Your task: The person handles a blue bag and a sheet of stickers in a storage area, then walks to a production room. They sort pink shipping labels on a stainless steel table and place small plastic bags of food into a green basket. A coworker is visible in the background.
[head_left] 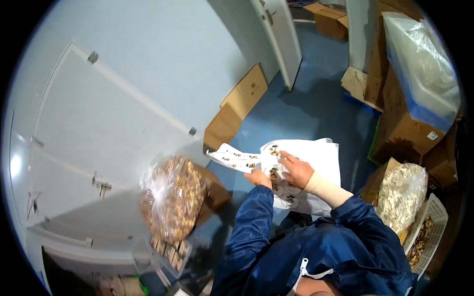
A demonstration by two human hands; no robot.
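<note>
In front of my body are white sheets [323, 158] printed with round labels that carry small brown-and-black pictures. The leftmost part is a smaller strip of printed paper [232, 157], folded or bent away from the rest. My left hand [258, 178] is closed on the paper near the fold, its thumb on top and its other fingers hidden beneath. My right hand [297, 172] lies over the round labels with its fingers stretched out and apart, touching the sheet. A pale cuff covers the right wrist, and both arms are in dark blue sleeves.
At left, a clear bag of brown dried pieces [175, 202] stands by a cardboard box [215, 190]. To the right are a bag of pale slices [402, 195], a white plastic basket [437, 232] and large cartons [405, 118]. Flattened cardboard [237, 108] leans near an open door [284, 42].
</note>
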